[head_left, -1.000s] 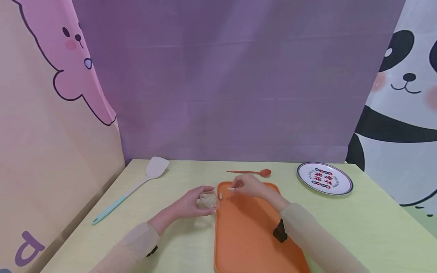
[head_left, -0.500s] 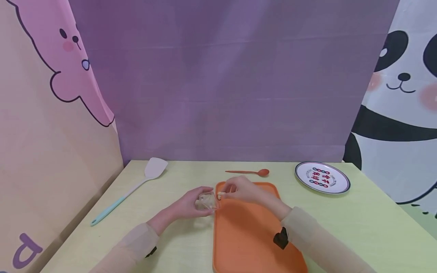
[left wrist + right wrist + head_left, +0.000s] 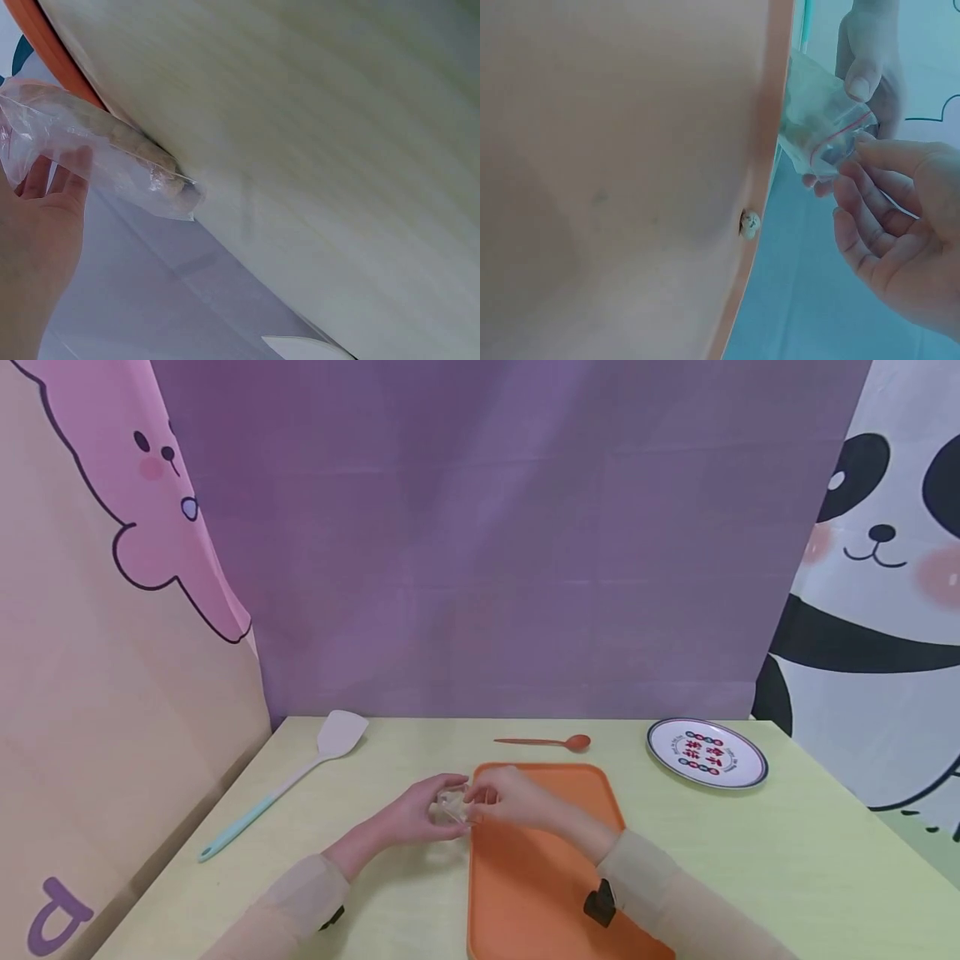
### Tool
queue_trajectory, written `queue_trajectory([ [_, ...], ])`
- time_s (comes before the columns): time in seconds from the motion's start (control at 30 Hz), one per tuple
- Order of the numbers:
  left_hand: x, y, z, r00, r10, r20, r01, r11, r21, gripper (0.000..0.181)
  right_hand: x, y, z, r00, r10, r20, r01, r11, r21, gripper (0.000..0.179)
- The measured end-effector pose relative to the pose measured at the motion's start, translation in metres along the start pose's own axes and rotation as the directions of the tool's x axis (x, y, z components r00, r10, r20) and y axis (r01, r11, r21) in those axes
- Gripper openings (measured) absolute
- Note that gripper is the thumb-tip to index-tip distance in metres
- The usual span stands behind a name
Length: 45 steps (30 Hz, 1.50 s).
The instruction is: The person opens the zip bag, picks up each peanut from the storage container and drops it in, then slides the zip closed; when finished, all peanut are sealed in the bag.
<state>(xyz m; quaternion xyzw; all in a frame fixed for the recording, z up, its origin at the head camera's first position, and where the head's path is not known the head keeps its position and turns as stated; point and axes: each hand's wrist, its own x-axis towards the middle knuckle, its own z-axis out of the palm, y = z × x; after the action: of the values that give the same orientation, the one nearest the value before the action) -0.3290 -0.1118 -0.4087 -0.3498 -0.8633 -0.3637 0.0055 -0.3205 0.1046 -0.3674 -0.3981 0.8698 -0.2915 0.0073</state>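
Observation:
My left hand (image 3: 420,810) holds a clear zip-lock bag (image 3: 821,124) at the left edge of the orange tray (image 3: 540,868), its mouth facing right. Brownish lumps, peanut-like, show through the plastic (image 3: 142,146) in the left wrist view. At the bag's mouth is my right hand (image 3: 513,797), thumb and fingertips bent against the red-lined opening. Whether anything is between those fingertips is hidden. A small pale peanut-like piece (image 3: 750,223) lies at the tray's rim in the right wrist view; the right hand covers that spot in the head view.
A white spatula with a mint handle (image 3: 300,777) lies left. Behind the tray lies an orange-red spoon (image 3: 551,742). A white plate with red lettering (image 3: 707,753) is at the back right. A purple cloth (image 3: 495,543) hangs beyond the table's far edge.
My right hand has moved left across the tray to the bag's mouth. Earlier it pinched a small pale piece, which is now out of sight. The left hand has stayed nearly still.

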Motion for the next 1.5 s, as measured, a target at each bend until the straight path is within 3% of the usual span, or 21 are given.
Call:
queue_trajectory([
  [0.13, 0.0, 0.0, 0.001, 1.0, 0.012, -0.009, -0.012, 1.0, 0.008, 0.069, 0.0, 0.001, 0.003, 1.0, -0.013, -0.013, 0.013, 1.0, -0.013, 0.015],
  [0.37, -0.001, 0.001, 0.001, 1.0, -0.023, 0.008, 0.023, 1.0, 0.008, 0.069, 0.0, 0.007, 0.003, 0.986, -0.144, -0.083, 0.143, 0.99, -0.02, 0.014],
  [0.6, -0.001, 0.001, 0.0, 1.0, -0.014, 0.0, 0.014, 1.0, 0.013, 0.067, 0.003, 0.011, -0.004, 0.992, -0.043, -0.118, 0.043, 0.999, -0.004, 0.008],
  [0.77, -0.001, 0.0, 0.0, 1.0, -0.022, -0.002, 0.022, 1.0, 0.017, 0.067, 0.008, 0.021, -0.007, 0.985, -0.055, -0.163, 0.052, 0.998, -0.026, 0.007],
  [1.1, -0.001, -0.001, -0.003, 0.999, -0.036, -0.018, 0.037, 0.999, 0.011, 0.071, 0.02, 0.047, -0.003, 0.991, -0.029, -0.129, 0.02, 0.997, -0.071, 0.012],
  [1.33, -0.001, -0.001, -0.004, 0.999, -0.034, -0.01, 0.034, 0.999, 0.005, 0.073, 0.024, 0.06, 0.001, 0.998, 0.016, -0.061, -0.024, 0.991, -0.131, 0.016],
  [1.5, -0.001, -0.003, -0.003, 0.999, -0.045, -0.008, 0.045, 0.999, 0.008, 0.073, 0.023, 0.061, 0.0, 1.0, 0.011, 0.009, -0.01, 0.998, -0.066, 0.015],
])
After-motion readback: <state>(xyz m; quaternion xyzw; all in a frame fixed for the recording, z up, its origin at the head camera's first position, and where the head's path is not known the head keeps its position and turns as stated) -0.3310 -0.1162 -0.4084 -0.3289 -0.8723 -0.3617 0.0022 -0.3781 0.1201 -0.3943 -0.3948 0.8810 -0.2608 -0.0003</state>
